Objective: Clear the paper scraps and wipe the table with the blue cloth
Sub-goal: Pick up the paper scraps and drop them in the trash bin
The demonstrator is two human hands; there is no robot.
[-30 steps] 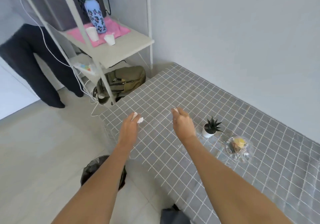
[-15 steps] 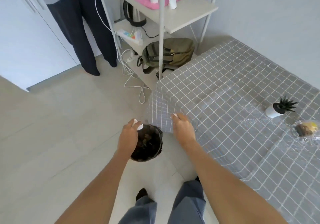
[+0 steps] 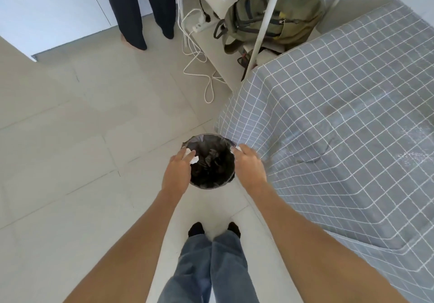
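Observation:
Both my hands hover over a round bin (image 3: 211,162) lined with a black bag, standing on the floor by the table's corner. My left hand (image 3: 177,172) pinches white paper scraps (image 3: 192,158) above the bin's left rim. My right hand (image 3: 250,165) holds a small white scrap (image 3: 237,148) at its fingertips above the right rim. The table (image 3: 340,119) with its grey checked cloth fills the right side. No blue cloth is in view.
A white shelf frame (image 3: 260,28) stands behind the table's corner with an olive backpack (image 3: 270,18) and a white cable (image 3: 202,72) trailing on the floor. Another person's dark trouser legs (image 3: 141,7) stand at the top left. My feet are below the bin.
My view swung from the table top down to the floor. Both hands carried the paper scraps off the table and now sit right over the bin.

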